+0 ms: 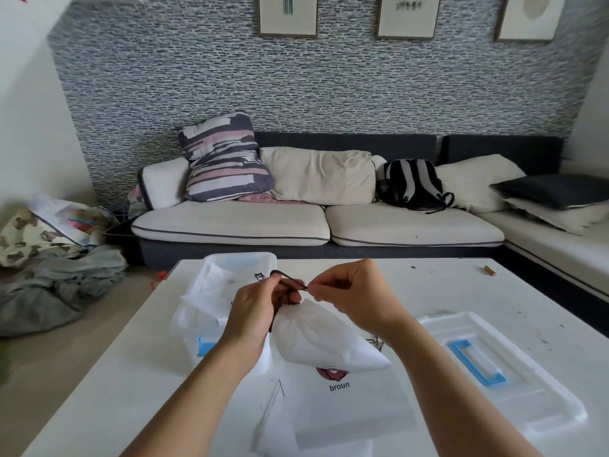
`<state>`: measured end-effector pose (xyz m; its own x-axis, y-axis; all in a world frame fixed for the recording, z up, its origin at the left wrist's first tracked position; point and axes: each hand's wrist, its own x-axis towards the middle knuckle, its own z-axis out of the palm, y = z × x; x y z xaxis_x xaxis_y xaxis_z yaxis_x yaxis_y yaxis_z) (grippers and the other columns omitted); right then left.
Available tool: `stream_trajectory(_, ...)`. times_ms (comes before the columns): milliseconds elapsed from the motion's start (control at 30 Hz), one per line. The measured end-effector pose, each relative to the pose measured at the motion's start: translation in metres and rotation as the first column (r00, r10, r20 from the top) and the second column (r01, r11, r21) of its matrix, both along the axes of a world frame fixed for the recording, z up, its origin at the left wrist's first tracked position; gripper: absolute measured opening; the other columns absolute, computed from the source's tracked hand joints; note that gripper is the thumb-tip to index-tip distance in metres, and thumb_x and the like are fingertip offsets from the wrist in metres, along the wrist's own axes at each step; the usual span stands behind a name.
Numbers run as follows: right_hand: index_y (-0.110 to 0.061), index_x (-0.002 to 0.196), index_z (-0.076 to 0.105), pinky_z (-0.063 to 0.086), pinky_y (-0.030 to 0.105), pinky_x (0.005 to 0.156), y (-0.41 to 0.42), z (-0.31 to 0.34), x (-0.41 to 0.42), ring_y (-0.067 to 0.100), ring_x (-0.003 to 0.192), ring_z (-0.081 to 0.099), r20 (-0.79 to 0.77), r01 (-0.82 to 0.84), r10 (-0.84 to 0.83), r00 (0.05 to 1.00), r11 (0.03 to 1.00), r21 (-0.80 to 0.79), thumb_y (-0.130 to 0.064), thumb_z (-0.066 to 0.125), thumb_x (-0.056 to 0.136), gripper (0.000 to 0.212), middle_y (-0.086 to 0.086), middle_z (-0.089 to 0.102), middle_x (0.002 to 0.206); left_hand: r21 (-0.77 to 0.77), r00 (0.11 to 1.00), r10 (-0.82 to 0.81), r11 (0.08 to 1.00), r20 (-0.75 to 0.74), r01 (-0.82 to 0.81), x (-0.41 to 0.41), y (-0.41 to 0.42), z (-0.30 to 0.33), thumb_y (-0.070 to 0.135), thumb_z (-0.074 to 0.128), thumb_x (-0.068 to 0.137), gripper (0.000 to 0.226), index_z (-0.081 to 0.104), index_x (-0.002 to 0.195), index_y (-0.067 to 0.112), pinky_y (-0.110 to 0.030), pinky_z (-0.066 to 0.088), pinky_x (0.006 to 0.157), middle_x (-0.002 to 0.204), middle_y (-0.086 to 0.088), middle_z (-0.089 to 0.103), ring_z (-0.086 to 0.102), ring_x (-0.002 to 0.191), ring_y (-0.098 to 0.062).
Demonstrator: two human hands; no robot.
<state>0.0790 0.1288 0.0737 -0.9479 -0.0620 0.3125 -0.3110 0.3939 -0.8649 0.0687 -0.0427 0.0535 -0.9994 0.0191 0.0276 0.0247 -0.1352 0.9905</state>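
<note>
The left hand and right hand pinched the thin dark drawstring of the white fabric pouch, mouth cinched, knot seemingly unfinished.

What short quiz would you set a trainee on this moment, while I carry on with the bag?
1. True or false: the right hand pinches the dark drawstring of the white bag.
2. The blue-handled lid lies: A) left of the white bag, B) right of it, C) on the sofa?
3. Fill in: the flat bag nearest the camera reads "____".
Key: 1 true; 2 B; 3 broun.
</note>
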Motion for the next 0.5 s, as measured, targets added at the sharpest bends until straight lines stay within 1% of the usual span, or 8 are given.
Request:
stream_trajectory(67, -0.009, 0.074, 0.078, 0.036, 0.016, 0.051, -0.003, -0.001, 0.001, 0.004, 0.049, 0.043, 0.013, -0.005, 0.005, 1.000, 1.000, -0.003, -0.010, 0.077, 0.083, 0.009, 0.007, 0.067, 0.060, 0.001, 1.000, 0.007, 1.000, -0.004, -0.007, 0.001, 0.001, -0.001, 0.025, 0.044, 0.101, 0.042, 0.079, 0.085, 0.008, -0.028, 0.046, 0.069, 0.075, -0.009, 0.071, 0.066, 0.075, -0.016)
stream_trajectory(100, -0.011, 0.074, 0.078, 0.036, 0.019, 0.051, -0.004, -0.002, 0.001, 0.006, 0.051, 0.043, 0.019, -0.001, 0.001, 1.000, 1.000, 0.004, -0.011, 0.078, 0.082, 0.009, 0.012, 0.069, 0.065, 0.004, 1.000, 0.006, 1.000, -0.005, -0.006, 0.001, 0.002, -0.001, 0.026, 0.044, 0.101, 0.043, 0.080, 0.086, 0.008, -0.029, 0.046, 0.071, 0.076, -0.009, 0.071, 0.066, 0.076, -0.017)
stream_trajectory(133, -0.012, 0.073, 0.079, 0.036, 0.020, 0.052, -0.004, -0.003, 0.000, 0.008, 0.051, 0.043, 0.026, 0.008, -0.008, 1.000, 1.000, 0.013, -0.012, 0.078, 0.082, 0.009, 0.013, 0.068, 0.065, 0.005, 1.000, 0.001, 1.000, -0.005, -0.001, 0.001, 0.002, -0.001, 0.027, 0.043, 0.101, 0.044, 0.080, 0.086, 0.008, -0.030, 0.046, 0.072, 0.076, -0.010, 0.071, 0.066, 0.077, -0.017)
stream_trajectory(200, -0.012, 0.071, 0.078, 0.036, 0.022, 0.052, -0.004, -0.005, -0.001, 0.009, 0.051, 0.042, 0.040, 0.021, -0.022, 0.999, 1.000, 0.020, -0.013, 0.077, 0.082, 0.011, 0.007, 0.064, 0.058, 0.004, 1.000, -0.012, 1.000, -0.010, 0.012, 0.000, 0.002, -0.002, 0.028, 0.041, 0.102, 0.046, 0.080, 0.087, 0.008, -0.033, 0.046, 0.076, 0.078, -0.010, 0.071, 0.066, 0.078, -0.019)
stream_trajectory(267, -0.011, 0.070, 0.078, 0.036, 0.022, 0.052, -0.003, -0.006, -0.002, 0.009, 0.050, 0.041, 0.055, 0.021, -0.022, 0.998, 1.000, 0.013, -0.013, 0.077, 0.082, 0.012, 0.000, 0.062, 0.056, -0.006, 1.000, -0.027, 1.000, -0.017, 0.027, 0.000, 0.001, -0.003, 0.029, 0.040, 0.102, 0.047, 0.080, 0.087, 0.010, -0.034, 0.045, 0.079, 0.080, -0.010, 0.072, 0.066, 0.080, -0.019)
stream_trajectory(367, -0.005, 0.072, 0.077, 0.034, 0.016, 0.049, -0.004, -0.007, -0.002, 0.004, 0.043, 0.039, 0.084, 0.016, -0.013, 0.996, 0.999, -0.034, -0.010, 0.076, 0.084, 0.013, -0.010, 0.055, 0.046, -0.011, 0.999, -0.034, 0.999, -0.016, 0.034, 0.001, 0.003, -0.004, 0.031, 0.039, 0.102, 0.047, 0.081, 0.087, 0.014, -0.038, 0.050, 0.084, 0.084, -0.011, 0.074, 0.069, 0.087, -0.023)
stream_trajectory(433, -0.004, 0.075, 0.078, 0.032, 0.014, 0.047, -0.005, -0.010, -0.003, 0.003, 0.041, 0.037, 0.102, 0.027, -0.019, 0.995, 0.997, -0.070, -0.010, 0.076, 0.085, 0.013, -0.012, 0.052, 0.042, -0.009, 1.000, -0.023, 1.000, -0.006, 0.023, 0.002, 0.005, -0.004, 0.031, 0.040, 0.101, 0.046, 0.081, 0.087, 0.016, -0.039, 0.052, 0.088, 0.087, -0.012, 0.076, 0.070, 0.092, -0.026)
stream_trajectory(500, -0.005, 0.075, 0.078, 0.032, 0.016, 0.048, -0.007, -0.012, -0.004, 0.004, 0.042, 0.036, 0.123, 0.041, -0.030, 0.992, 0.995, -0.093, -0.012, 0.076, 0.086, 0.014, -0.012, 0.051, 0.043, 0.004, 1.000, -0.015, 1.000, 0.006, 0.014, 0.001, 0.007, -0.004, 0.031, 0.042, 0.100, 0.045, 0.082, 0.086, 0.016, -0.039, 0.052, 0.087, 0.088, -0.012, 0.076, 0.070, 0.090, -0.026)
